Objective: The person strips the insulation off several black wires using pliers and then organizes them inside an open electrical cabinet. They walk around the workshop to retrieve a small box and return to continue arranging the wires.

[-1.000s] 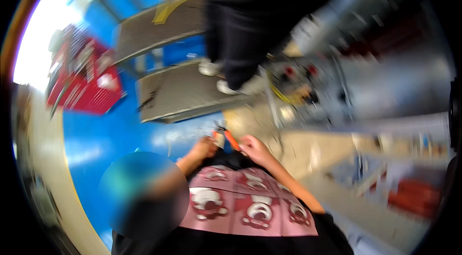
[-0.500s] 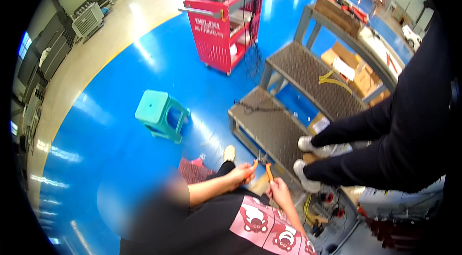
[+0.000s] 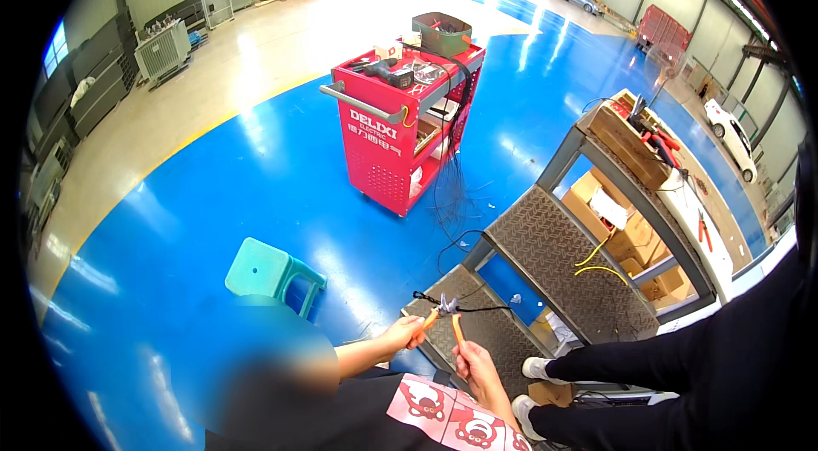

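Observation:
Each of my hands grips one orange handle of a pair of pliers [image 3: 447, 306], whose handles are spread apart. My left hand [image 3: 404, 333] is closed round the left handle, and my right hand [image 3: 477, 363] is wrapped round the right one. The metal jaws point away from me, over the lowest tread of a metal step stand [image 3: 514, 346]. A black cable [image 3: 486, 309] shows right by the jaws; whether they touch it I cannot tell.
At my right, a person in dark trousers [image 3: 626, 357] stands close to the steps. Ahead is a red tool cart [image 3: 375, 161] with cables hanging from it. A green plastic stool [image 3: 260, 268] stands at left. Yellow strips [image 3: 607, 270] lie on the middle step.
My view has tilted upward, so the cart, stool and steps sit lower in it. Both hands still hold the pliers by their spread handles.

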Tool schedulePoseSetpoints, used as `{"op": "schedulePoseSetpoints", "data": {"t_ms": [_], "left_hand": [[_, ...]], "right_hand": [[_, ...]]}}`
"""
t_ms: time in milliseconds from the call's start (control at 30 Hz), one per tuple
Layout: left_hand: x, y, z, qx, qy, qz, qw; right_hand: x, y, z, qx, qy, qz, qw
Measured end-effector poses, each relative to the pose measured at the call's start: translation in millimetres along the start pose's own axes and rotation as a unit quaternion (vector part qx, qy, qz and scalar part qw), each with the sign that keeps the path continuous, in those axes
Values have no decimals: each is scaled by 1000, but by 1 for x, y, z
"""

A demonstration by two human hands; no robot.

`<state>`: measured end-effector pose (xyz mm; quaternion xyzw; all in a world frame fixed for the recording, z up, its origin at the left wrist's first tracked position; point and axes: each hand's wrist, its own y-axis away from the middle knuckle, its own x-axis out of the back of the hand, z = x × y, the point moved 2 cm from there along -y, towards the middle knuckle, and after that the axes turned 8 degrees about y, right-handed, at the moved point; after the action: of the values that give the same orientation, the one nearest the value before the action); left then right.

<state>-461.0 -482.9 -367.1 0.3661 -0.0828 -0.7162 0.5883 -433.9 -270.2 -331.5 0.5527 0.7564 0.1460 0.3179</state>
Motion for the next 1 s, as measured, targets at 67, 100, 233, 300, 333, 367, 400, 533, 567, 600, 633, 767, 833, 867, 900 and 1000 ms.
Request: {"op": "schedulePoseSetpoints", "data": {"t_ms": [67, 100, 233, 300, 333, 367, 400, 533, 567, 600, 633, 767, 833, 867, 900, 1000], "left_hand": [[9, -6, 14, -11, 8, 17, 1000], [10, -9, 23, -19, 11, 24, 999], [9, -30, 52, -28, 34, 63, 997], [13, -40, 69, -84, 119, 53, 988], [13, -39, 87, -109, 119, 68, 985], [13, -38, 106, -133, 117, 82, 981], [21, -41, 126, -165, 78, 116, 976], [51, -60, 239, -359, -104, 204, 905], [66, -70, 270, -430, -189, 211, 857], [70, -75, 308, -545, -307, 229, 746], [67, -81, 346, -642, -410, 234, 605], [52, -119, 456, -573, -523, 255, 577], [75, -159, 491, -556, -563, 281, 543], [90, -185, 508, -540, -578, 291, 538], [109, -214, 517, -572, -576, 281, 513], [149, -291, 538, -490, -629, 289, 530]], "right_hand": [[-11, -21, -18, 20, 20, -6, 1000], [-12, -31, -22, 18, 18, -3, 1000], [-6, -61, -37, 11, 56, -2, 998], [-10, -72, -55, 19, 88, -14, 996], [-8, -82, -58, 17, 96, -37, 995], [-7, -92, -62, 34, 122, -50, 991], [-6, -101, -65, 47, 152, -64, 985], [1, -123, -82, 76, 208, -64, 973], [1, -130, -85, 82, 215, -60, 971], [4, -139, -82, 83, 223, -48, 970], [5, -146, -81, 80, 215, -40, 972], [8, -181, -73, 65, 201, 15, 977], [1, -202, -71, 56, 215, 62, 973], [-8, -212, -70, 51, 220, 94, 970], [-16, -224, -78, 48, 229, 128, 964], [-62, -248, -91, 29, 205, 191, 959]]}}
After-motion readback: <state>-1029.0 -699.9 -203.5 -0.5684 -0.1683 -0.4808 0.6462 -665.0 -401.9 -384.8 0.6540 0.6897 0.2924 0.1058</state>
